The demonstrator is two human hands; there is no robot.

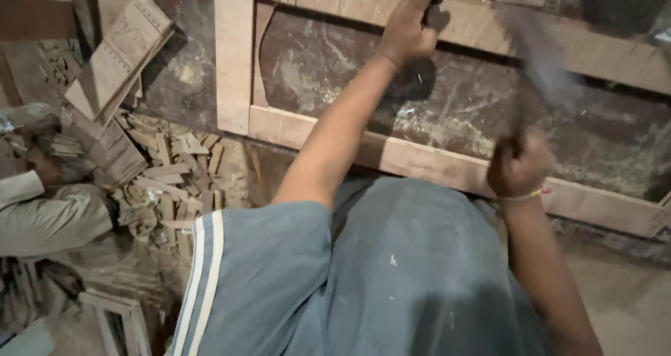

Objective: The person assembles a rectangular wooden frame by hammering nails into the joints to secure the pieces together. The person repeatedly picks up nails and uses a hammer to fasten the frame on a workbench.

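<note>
I have only one view to work from, the camera worn on the head, so no second view shares any part of the scene. It looks steeply down and a little forward, over the person's own lap in grey-blue shorts with white side stripes (pixel 293 272), which fill the lower middle of the frame and sit closest to the lens. Beyond them, across the top, I see the pale wooden frame of flat boards (pixel 419 162) lying on the dark, dusty floor (pixel 335 69). At the left edge the view takes in a scattered heap of small wood offcuts (pixel 171 181) and a co-worker's light sleeve (pixel 42 220).
</note>
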